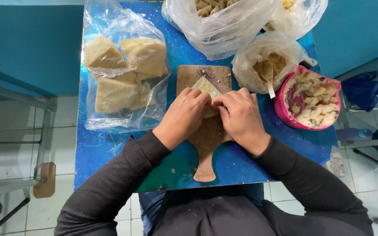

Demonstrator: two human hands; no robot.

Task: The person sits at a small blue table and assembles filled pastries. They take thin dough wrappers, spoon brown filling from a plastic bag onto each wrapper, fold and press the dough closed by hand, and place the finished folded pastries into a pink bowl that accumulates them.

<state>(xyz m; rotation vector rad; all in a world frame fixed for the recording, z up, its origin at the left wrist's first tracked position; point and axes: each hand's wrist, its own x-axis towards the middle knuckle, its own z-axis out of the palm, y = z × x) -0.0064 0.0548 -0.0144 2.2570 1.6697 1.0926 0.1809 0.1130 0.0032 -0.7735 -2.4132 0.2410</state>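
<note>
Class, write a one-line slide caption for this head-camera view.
Both hands, left hand and right hand, fold a pale dough wrapper on a wooden cutting board beside a pink bowl.

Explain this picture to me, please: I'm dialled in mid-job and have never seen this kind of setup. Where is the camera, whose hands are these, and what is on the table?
There is no machine here. One camera sits on a person's head and looks straight down, so the dark sleeves at the bottom are that person's own arms. Both bare hands, the left hand and the right hand, press together on a pale folded wrapper lying on a wooden cutting board. The fingers cover most of it, so what is inside is hidden. The board rests on a blue table. To the left lies a clear bag of pale yellow blocks. To the right stand a pink bowl of chunky filling and a bag of brown crumbs with a white spoon. More bags sit at the top edge.
</note>
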